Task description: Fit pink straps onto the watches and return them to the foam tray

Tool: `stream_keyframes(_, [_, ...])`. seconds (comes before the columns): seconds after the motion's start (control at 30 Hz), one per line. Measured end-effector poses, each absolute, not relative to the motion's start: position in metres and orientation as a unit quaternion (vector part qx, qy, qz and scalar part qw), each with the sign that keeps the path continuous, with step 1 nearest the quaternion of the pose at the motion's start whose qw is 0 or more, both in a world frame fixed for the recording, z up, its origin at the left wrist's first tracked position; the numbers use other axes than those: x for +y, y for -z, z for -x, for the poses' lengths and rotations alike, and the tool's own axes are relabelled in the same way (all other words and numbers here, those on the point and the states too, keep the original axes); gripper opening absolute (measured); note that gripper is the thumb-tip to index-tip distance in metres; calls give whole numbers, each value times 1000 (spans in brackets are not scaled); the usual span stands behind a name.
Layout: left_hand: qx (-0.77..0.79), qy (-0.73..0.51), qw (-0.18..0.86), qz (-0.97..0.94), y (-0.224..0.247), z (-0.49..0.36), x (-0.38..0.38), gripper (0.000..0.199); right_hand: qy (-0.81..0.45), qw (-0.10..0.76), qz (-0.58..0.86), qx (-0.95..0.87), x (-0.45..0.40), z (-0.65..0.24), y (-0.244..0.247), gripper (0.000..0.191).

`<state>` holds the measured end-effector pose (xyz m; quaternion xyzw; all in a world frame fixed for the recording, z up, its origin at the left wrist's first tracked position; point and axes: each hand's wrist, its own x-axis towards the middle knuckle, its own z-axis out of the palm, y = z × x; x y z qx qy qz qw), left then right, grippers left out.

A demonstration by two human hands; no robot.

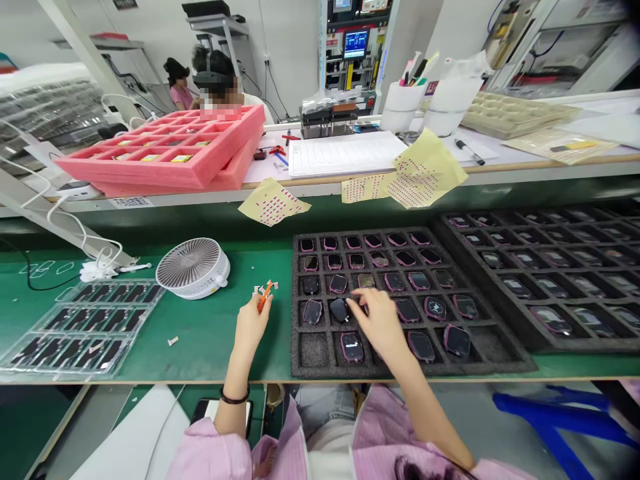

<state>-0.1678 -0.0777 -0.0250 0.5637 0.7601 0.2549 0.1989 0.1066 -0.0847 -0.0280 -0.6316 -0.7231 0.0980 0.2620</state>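
Observation:
My left hand (253, 321) is closed around a slim orange tool (266, 295), its tip pointing up and away over the green bench. Small white and pink scraps (259, 290) lie by that tip. Over the dark foam tray (313, 350), the thumb and forefinger of my right hand (377, 317) pinch the right edge of a smartwatch (340, 311), which sits tilted in its compartment. Other square watches with purple-pink frames fill most compartments; one nearer me has a lit display (352, 347). My right hand partly covers the watches beneath it.
Left on the bench are a white fan (193, 267) and a clear tray of black parts (75, 320). A second foam tray (575, 340) adjoins on the right. Pink foam trays (200, 175), papers and yellow sticker sheets (425, 170) occupy the shelf. Two people (215, 73) sit beyond.

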Motion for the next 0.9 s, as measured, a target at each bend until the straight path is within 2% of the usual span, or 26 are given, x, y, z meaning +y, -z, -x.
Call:
stream_keyframes(0.07, [764,-267,192,-554,25,165,-79,25,-11,212,686,-696,-86,-125,28,24])
stream_keyframes(0.13, [744,-292,206,-564,23,159,-82,29,25,156,714,-682,-86,-140,31,27])
stream_keyframes(0.23, [685,-307,244,-615,18,140,-85,33,-2,129,704,-699,-85,-146,39,28])
stream_keyframes(0.33, [635,-282,265,-669,12,119,-86,32,-45,150,675,-721,-81,-143,46,29])
stream_keyframes(0.43, [613,-211,270,-712,9,105,-85,28,-94,199,648,-729,-78,-143,49,36])
stream_keyframes(0.57, [665,-126,222,-702,3,103,-86,31,-220,331,611,-685,-78,-143,42,39])
stream_keyframes(0.73, [625,-162,235,-727,-4,86,-88,32,-412,490,555,-531,-80,-129,24,41])
stream_keyframes(0.9, [547,-141,290,-773,-3,59,-86,32,-548,556,488,-391,-84,-118,7,45])
